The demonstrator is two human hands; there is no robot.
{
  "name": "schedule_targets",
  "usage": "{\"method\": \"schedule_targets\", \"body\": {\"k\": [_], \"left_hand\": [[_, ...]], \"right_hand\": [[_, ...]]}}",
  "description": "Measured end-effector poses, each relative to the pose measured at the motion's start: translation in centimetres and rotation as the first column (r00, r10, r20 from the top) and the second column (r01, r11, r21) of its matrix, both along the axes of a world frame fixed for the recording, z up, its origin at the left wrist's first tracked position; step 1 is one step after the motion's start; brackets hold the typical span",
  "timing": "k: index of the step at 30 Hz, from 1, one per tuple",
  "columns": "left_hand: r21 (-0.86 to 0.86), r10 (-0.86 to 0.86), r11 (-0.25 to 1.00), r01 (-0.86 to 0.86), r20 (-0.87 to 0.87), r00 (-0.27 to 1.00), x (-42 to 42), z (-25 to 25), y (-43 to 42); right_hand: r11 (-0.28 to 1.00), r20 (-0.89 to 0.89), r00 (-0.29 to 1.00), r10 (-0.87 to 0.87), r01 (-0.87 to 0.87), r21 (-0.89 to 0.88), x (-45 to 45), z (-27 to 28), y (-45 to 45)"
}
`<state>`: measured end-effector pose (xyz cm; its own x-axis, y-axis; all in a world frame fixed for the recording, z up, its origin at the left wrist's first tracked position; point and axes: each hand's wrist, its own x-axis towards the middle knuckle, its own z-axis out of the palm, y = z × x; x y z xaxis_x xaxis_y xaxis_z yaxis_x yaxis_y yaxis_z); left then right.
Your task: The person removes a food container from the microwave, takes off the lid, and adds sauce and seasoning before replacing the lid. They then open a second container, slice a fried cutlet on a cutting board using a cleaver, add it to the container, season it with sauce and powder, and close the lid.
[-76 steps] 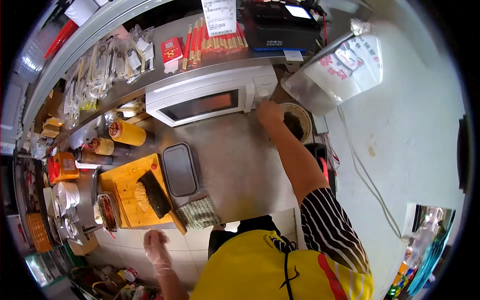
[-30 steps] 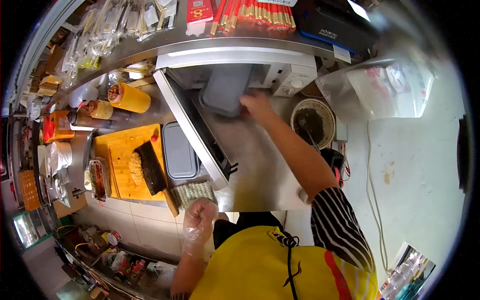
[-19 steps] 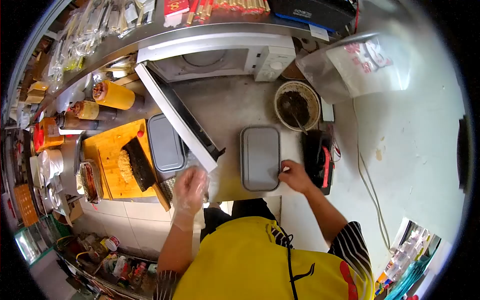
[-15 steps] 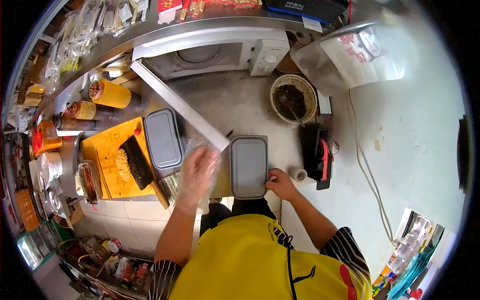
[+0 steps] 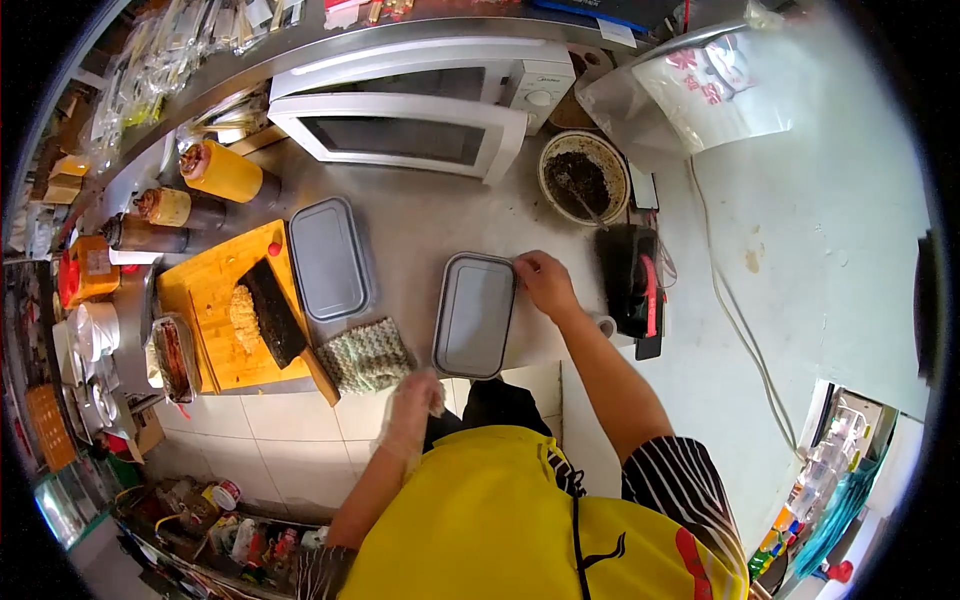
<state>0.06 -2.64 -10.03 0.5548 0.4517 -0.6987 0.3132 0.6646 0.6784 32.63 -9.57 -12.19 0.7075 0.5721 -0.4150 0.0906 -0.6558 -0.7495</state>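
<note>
A grey rectangular food container [image 5: 475,318], which looks lidded, sits at the front of the steel counter before me. My right hand [image 5: 546,284] is bare, its fingers closed at the container's upper right rim. Just below the container's lower left corner, at the counter edge, is my left hand [image 5: 412,408] in a clear plastic glove. Its fingers look bent, but blur hides whether they hold anything. A second grey container [image 5: 330,260] lies to the left. Behind both, the white microwave [image 5: 540,92] has its door [image 5: 395,138] partly open.
A wooden board [image 5: 225,350] at left carries a dark seaweed sheet with rice [image 5: 268,312] on it. Beside it lies a woven cloth [image 5: 362,358]. Sauce bottles [image 5: 220,172] stand behind. A bowl of dark food [image 5: 582,185] and a black device [image 5: 628,285] are on the right.
The microwave door has swung from wide open to nearly closed. My left hand has dropped toward my body. My right hand and the container have shifted slightly away from me and left.
</note>
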Motion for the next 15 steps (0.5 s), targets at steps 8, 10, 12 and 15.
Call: {"method": "schedule_targets", "body": {"k": [8,10,12,15], "left_hand": [[-0.434,0.377,0.857,-0.279,0.159,0.912,0.6,-3.2,-3.1],[-0.479,0.418,0.827,-0.295,0.173,0.892,0.5,-3.6,-2.9],[-0.533,0.486,0.777,-0.334,0.170,0.857,0.5,-4.2,-2.8],[-0.635,0.630,0.614,-0.468,0.037,0.776,1.5,-4.1,-2.0]], "right_hand": [[0.998,-0.136,0.990,0.041,-0.046,-0.031,0.7,2.3,1.2],[0.996,-0.113,0.991,0.071,-0.077,-0.051,1.1,1.7,1.1],[0.994,-0.110,0.989,0.100,-0.105,-0.037,1.5,0.9,0.9],[0.983,-0.046,0.983,0.179,-0.180,-0.021,1.9,0.8,0.8]]}}
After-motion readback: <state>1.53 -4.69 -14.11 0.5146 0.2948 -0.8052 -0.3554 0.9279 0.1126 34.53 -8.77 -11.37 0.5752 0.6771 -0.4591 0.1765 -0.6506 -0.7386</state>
